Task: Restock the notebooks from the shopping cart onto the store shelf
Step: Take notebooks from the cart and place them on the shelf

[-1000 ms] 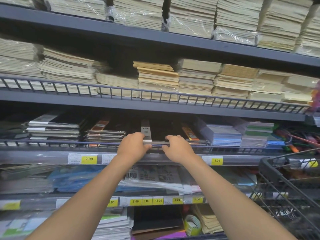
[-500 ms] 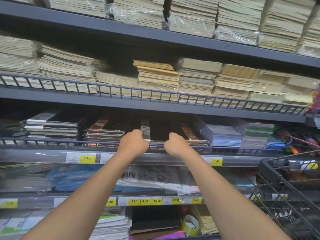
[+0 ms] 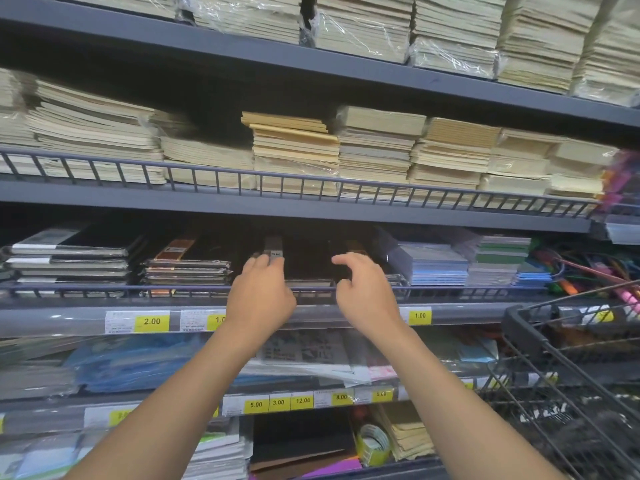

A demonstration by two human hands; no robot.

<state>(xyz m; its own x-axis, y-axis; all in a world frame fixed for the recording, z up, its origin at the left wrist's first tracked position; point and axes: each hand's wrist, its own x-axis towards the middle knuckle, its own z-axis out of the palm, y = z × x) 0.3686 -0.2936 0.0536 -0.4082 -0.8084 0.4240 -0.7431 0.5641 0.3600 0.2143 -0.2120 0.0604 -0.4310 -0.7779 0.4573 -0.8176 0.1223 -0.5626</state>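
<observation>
A stack of black notebooks (image 3: 308, 268) lies on the middle shelf behind the wire rail (image 3: 194, 289); the top one has a grey label band (image 3: 274, 245). My left hand (image 3: 261, 296) reaches over the rail, its fingertips resting on the top notebook beside the band. My right hand (image 3: 365, 296) hovers over the stack's right side with fingers loosely curled, holding nothing. The black wire shopping cart (image 3: 519, 320) stands at the lower right; what lies in it is blurred.
More dark notebook stacks (image 3: 187, 268) sit to the left, blue and green ones (image 3: 436, 268) to the right. Cream notebook stacks (image 3: 294, 150) fill the shelf above. Yellow price tags (image 3: 151, 321) line the shelf edge. Lower shelves hold wrapped paper goods.
Both hands were clenched at the notebook's front edge by the rail. Now they have reached further in and loosened; the right hand has come off the notebook.
</observation>
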